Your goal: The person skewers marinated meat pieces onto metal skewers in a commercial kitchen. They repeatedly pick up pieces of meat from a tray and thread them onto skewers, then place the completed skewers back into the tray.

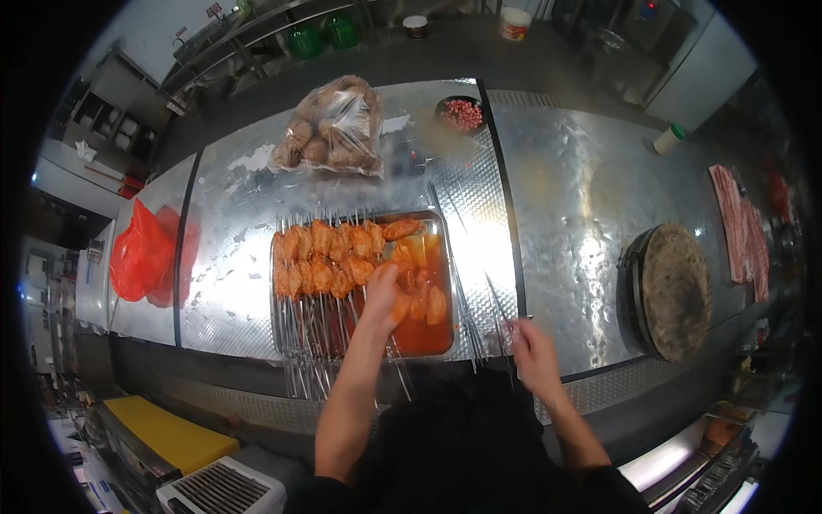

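A rectangular metal tray (pixel 448 283) holds chicken pieces, apparently wings, in orange-red marinade. Skewered pieces (pixel 322 279) lie in rows across its left side, their metal skewers (pixel 314 340) reaching over the near rim. My left hand (pixel 383 297) is over the tray's middle, fingers down at the meat; whether they grip a piece is hidden. Loose marinated pieces (pixel 419 303) sit in the liquid to its right. Right of the tray, my right hand (pixel 534 352) pinches thin metal skewers (pixel 494 297) near the table's front edge. More bare skewers (pixel 463 295) lie between that hand and the tray.
A clear plastic bag of round brown items (pixel 334 132) stands behind the tray. A dark bowl of small pink pieces (pixel 462 114) sits at the back. A red plastic bag (pixel 138 257) is far left. Rightward are a round chopping block (pixel 675 292) and raw meat slabs (pixel 742 228).
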The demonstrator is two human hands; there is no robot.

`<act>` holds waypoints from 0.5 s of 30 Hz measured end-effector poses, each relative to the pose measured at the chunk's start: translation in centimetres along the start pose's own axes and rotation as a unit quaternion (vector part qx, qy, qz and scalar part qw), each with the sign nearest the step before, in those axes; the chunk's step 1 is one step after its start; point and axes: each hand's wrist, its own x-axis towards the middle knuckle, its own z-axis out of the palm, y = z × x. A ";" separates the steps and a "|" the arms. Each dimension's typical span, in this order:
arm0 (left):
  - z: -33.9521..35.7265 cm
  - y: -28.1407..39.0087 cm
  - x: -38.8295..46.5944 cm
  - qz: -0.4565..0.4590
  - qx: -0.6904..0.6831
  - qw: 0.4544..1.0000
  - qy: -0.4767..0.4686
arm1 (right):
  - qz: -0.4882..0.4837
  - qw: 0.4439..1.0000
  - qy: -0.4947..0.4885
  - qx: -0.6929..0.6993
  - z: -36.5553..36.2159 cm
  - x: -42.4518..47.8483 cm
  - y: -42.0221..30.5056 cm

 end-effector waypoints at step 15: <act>3.7 2.2 -1.9 -0.055 -0.171 0.981 -0.076 | -0.006 0.998 -0.032 -0.062 2.3 -5.4 -5.9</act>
